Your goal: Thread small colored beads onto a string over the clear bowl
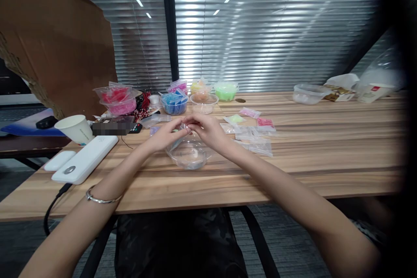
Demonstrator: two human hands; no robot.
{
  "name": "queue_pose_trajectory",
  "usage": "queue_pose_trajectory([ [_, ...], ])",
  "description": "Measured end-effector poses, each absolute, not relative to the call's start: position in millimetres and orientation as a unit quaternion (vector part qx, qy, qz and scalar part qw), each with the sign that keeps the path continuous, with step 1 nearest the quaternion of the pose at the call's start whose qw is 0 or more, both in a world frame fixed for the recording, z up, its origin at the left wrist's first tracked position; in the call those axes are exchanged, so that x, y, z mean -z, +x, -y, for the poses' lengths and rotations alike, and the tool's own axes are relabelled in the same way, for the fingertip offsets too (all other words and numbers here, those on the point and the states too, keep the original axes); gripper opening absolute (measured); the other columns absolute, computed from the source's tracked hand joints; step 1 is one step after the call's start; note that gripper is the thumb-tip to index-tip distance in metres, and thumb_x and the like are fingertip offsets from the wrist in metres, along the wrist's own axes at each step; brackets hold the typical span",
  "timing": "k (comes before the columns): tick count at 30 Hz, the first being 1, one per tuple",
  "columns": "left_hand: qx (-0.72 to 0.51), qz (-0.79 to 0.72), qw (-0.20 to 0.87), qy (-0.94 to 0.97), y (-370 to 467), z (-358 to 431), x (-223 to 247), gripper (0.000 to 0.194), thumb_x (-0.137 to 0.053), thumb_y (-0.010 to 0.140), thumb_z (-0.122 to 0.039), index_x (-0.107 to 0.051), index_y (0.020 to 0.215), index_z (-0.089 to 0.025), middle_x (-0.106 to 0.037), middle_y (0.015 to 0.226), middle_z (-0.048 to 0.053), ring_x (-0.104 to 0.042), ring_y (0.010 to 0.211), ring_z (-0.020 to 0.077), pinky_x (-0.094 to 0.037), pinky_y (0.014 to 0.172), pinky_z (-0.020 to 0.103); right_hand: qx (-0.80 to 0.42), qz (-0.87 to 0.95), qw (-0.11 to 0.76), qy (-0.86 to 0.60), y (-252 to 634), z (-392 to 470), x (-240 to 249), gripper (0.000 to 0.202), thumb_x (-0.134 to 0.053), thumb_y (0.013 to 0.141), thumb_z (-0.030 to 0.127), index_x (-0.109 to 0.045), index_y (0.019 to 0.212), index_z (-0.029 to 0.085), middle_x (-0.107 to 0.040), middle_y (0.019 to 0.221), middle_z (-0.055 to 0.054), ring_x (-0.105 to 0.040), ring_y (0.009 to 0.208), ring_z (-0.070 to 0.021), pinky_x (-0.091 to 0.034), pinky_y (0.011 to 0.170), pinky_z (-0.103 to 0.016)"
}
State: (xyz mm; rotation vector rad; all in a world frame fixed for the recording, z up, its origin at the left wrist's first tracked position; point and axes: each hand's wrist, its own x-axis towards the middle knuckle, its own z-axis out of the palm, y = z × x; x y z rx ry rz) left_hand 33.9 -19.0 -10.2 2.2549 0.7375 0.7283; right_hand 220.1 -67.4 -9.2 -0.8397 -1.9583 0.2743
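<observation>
Left hand (167,134) and right hand (210,131) pinched closed, fingertips meeting over clear bowl (190,163) on worktop (312,152); anything held, can't tell.

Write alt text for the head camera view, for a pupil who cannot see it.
A person's left hand and right hand meet at a clear plastic bowl on a wooden table; what they pinch, if anything, is unclear. Small plastic bags lie to the right, and colourfully filled tubs stand behind, before window blinds.
</observation>
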Motion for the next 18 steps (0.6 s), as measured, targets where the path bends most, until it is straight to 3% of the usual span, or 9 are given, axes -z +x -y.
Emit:
queue_pose_trajectory([
  [18,-0.271,-0.287,0.321,0.861,34.1,22.8,7.3,0.05,-0.054,0.088,-0.05,-0.052,0.129,-0.021,-0.054,0.134,0.009,-0.046,0.128,0.0275,-0.035,0.108,0.041,-0.122,0.806,0.467,-0.342,221.4,67.8,8.9,0.025,-0.049,0.087,0.005,-0.063,0.102,0.018,-0.067,0.095,-0.004,-0.061,0.082,-0.0166,-0.046,0.073,-0.029],
])
